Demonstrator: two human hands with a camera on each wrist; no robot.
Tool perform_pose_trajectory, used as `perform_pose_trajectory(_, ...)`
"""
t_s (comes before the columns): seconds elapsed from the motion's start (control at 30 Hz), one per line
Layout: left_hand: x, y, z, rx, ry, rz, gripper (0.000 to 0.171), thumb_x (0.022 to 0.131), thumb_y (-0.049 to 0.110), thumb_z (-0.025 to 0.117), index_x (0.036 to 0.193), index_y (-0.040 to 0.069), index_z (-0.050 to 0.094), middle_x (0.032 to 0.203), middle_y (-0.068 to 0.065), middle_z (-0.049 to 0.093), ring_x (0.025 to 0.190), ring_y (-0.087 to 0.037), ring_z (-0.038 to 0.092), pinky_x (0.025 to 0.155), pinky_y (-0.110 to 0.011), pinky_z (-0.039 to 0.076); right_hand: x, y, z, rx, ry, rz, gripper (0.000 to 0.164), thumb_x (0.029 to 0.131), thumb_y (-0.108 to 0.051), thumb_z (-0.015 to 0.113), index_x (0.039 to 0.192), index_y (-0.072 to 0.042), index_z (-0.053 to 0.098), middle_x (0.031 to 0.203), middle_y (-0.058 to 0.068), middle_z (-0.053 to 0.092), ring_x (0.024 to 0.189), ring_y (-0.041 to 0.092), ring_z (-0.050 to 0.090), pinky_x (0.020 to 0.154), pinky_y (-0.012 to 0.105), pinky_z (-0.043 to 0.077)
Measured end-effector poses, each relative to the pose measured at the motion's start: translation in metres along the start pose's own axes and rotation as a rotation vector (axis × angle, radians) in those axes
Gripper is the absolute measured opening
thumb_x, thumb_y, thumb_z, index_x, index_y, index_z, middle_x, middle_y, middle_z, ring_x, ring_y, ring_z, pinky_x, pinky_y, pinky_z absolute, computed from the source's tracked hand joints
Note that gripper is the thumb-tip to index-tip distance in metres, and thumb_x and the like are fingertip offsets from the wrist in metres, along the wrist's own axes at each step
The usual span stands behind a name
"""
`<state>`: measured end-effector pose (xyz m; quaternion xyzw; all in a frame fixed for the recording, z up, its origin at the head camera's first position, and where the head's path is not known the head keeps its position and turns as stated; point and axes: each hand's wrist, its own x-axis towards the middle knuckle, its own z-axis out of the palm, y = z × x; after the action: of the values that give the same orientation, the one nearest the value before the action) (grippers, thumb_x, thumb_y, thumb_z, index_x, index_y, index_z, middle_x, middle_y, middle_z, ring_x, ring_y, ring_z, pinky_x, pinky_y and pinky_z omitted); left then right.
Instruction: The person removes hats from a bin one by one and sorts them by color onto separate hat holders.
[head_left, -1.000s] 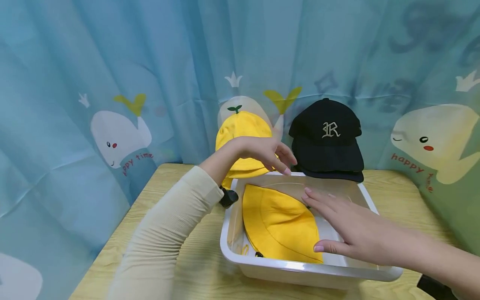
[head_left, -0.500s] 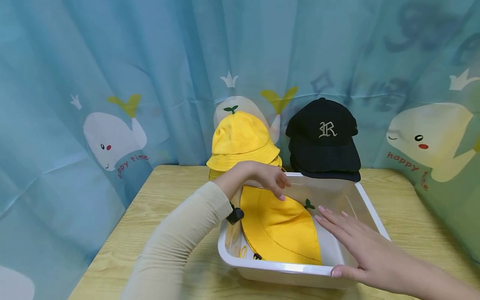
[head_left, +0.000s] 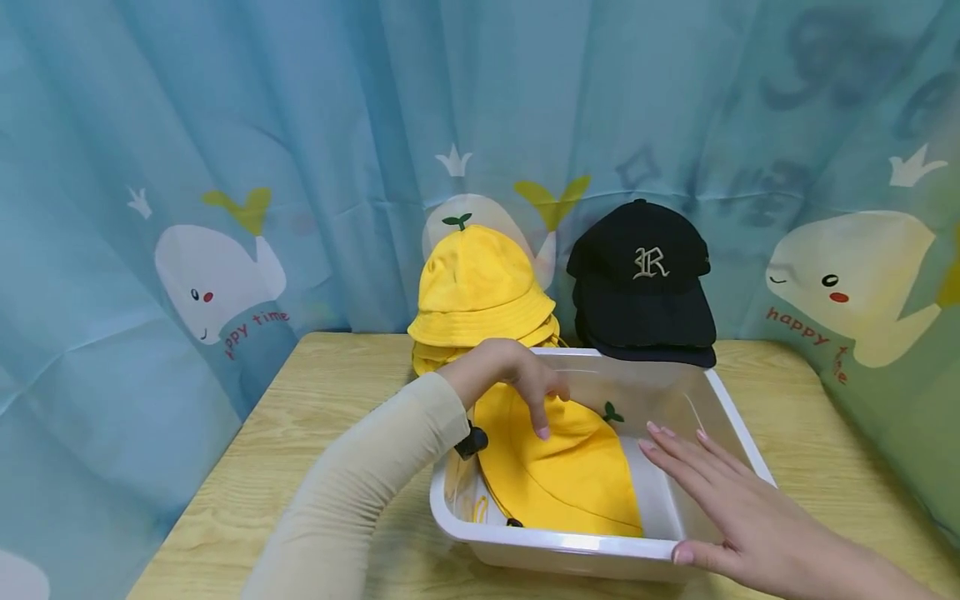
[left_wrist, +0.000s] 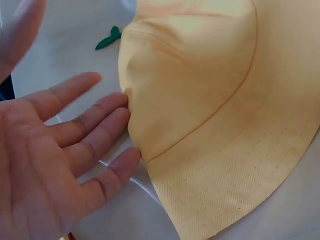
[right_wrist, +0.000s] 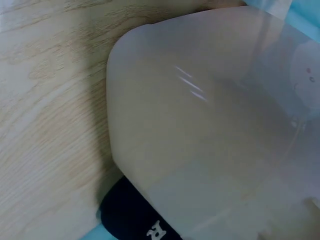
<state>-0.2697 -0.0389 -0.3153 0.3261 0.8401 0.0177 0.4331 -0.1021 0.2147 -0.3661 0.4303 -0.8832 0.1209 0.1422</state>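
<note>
A yellow bucket hat (head_left: pixel 573 492) lies folded flat in a white plastic bin (head_left: pixel 585 543), with a green sprout (head_left: pixel 612 412) at its crown. My left hand (head_left: pixel 525 383) reaches over the bin's left wall, its fingers pointing down above the hat. In the left wrist view, the relaxed fingers of that hand (left_wrist: pixel 60 145) come right up to the edge of the hat's crown (left_wrist: pixel 190 85). My right hand (head_left: pixel 738 512) hovers at the bin's front right with straight fingers, its thumb overlapping the front rim. Nothing is in its grasp.
Behind the bin's left corner stands a stack of yellow bucket hats (head_left: pixel 480 283). Black baseball caps (head_left: pixel 641 279) are stacked behind its back wall. The wooden table (head_left: pixel 292 467) ends at a blue printed curtain (head_left: pixel 322 125). A yellow loop (head_left: pixel 479 509) lies in the bin's front left corner.
My left hand has come down from in front of the stacked yellow hats into the bin, close to the hat there. My right hand has drawn back toward the front right rim.
</note>
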Motion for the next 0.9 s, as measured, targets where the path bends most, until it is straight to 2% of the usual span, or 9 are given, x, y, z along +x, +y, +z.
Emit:
perform_pose_trajectory(0.1, 0.002, 0.001, 0.003, 0.004, -0.011, 0.004, 0.078, 0.081, 0.028, 0.075, 0.146, 0.012, 0.034, 0.146, -0.007, 0.039, 0.133, -0.018, 0.036, 0.107, -0.027, 0.034, -0.003, -0.001, 0.001, 0.011, -0.014, 0.022, 0.083, 0.082, -0.05, 0.066, 0.148, -0.012, 0.032, 0.157, 0.003, 0.021, 0.144, 0.002, 0.008, 0.113, 0.015, -0.003)
perform_pose_trajectory(0.2, 0.003, 0.002, 0.004, -0.018, -0.021, 0.004, 0.078, 0.081, 0.025, 0.075, 0.146, 0.013, 0.033, 0.147, -0.008, 0.038, 0.134, -0.019, 0.034, 0.107, -0.028, 0.035, -0.004, -0.001, 0.002, 0.018, -0.02, 0.025, 0.081, 0.083, -0.049, 0.065, 0.147, -0.012, 0.033, 0.157, 0.002, 0.021, 0.143, 0.001, 0.007, 0.113, 0.015, -0.003)
perform_pose_trajectory(0.4, 0.007, 0.0, 0.008, -0.002, 0.015, -0.007, 0.087, 0.077, 0.022, 0.079, 0.148, 0.019, 0.03, 0.154, 0.0, 0.025, 0.138, -0.014, 0.022, 0.114, -0.03, 0.022, -0.002, 0.002, 0.002, 0.021, -0.014, -0.011, 0.082, 0.083, -0.05, 0.065, 0.146, -0.008, 0.034, 0.156, 0.004, 0.024, 0.143, 0.005, 0.013, 0.114, 0.016, -0.001)
perform_pose_trajectory(0.5, 0.007, -0.001, 0.008, 0.019, 0.046, -0.004, 0.086, 0.075, 0.015, 0.08, 0.147, 0.016, 0.033, 0.152, 0.001, 0.03, 0.135, -0.012, 0.028, 0.113, -0.027, 0.024, -0.001, 0.002, 0.001, 0.024, -0.011, -0.006, 0.083, 0.082, -0.05, 0.066, 0.146, -0.009, 0.035, 0.156, 0.004, 0.025, 0.143, 0.005, 0.014, 0.114, 0.016, 0.0)
perform_pose_trajectory(0.57, 0.008, -0.004, 0.008, 0.041, 0.063, 0.006, 0.077, 0.074, 0.009, 0.08, 0.142, 0.013, 0.042, 0.143, 0.001, 0.041, 0.127, -0.011, 0.036, 0.107, -0.023, 0.03, -0.001, 0.002, 0.001, 0.029, -0.015, 0.001, 0.083, 0.081, -0.049, 0.067, 0.146, -0.009, 0.035, 0.156, 0.004, 0.025, 0.143, 0.005, 0.014, 0.114, 0.016, 0.0)
perform_pose_trajectory(0.67, 0.01, -0.008, 0.008, 0.016, 0.063, 0.037, 0.058, 0.074, -0.001, 0.076, 0.127, 0.011, 0.056, 0.12, 0.001, 0.055, 0.107, -0.011, 0.047, 0.093, -0.02, 0.041, -0.001, 0.001, 0.001, 0.039, -0.032, 0.015, 0.084, 0.081, -0.047, 0.069, 0.147, -0.011, 0.033, 0.156, 0.003, 0.024, 0.143, 0.004, 0.013, 0.113, 0.014, 0.0)
perform_pose_trajectory(0.8, 0.014, -0.01, 0.011, -0.059, 0.025, 0.075, 0.04, 0.073, -0.012, 0.071, 0.105, 0.011, 0.061, 0.093, 0.002, 0.055, 0.088, -0.012, 0.048, 0.075, -0.019, 0.044, -0.001, -0.001, 0.001, 0.032, -0.039, 0.024, 0.085, 0.08, -0.047, 0.069, 0.148, -0.013, 0.031, 0.156, 0.003, 0.024, 0.143, 0.004, 0.013, 0.113, 0.013, 0.0)
perform_pose_trajectory(0.9, 0.017, -0.008, 0.013, -0.091, -0.037, 0.088, 0.04, 0.07, -0.013, 0.072, 0.098, 0.011, 0.058, 0.087, 0.002, 0.051, 0.085, -0.012, 0.047, 0.07, -0.018, 0.042, -0.001, -0.002, 0.0, 0.026, -0.034, 0.036, 0.085, 0.08, -0.048, 0.069, 0.148, -0.014, 0.031, 0.156, 0.001, 0.024, 0.143, 0.001, 0.01, 0.112, 0.012, 0.001)
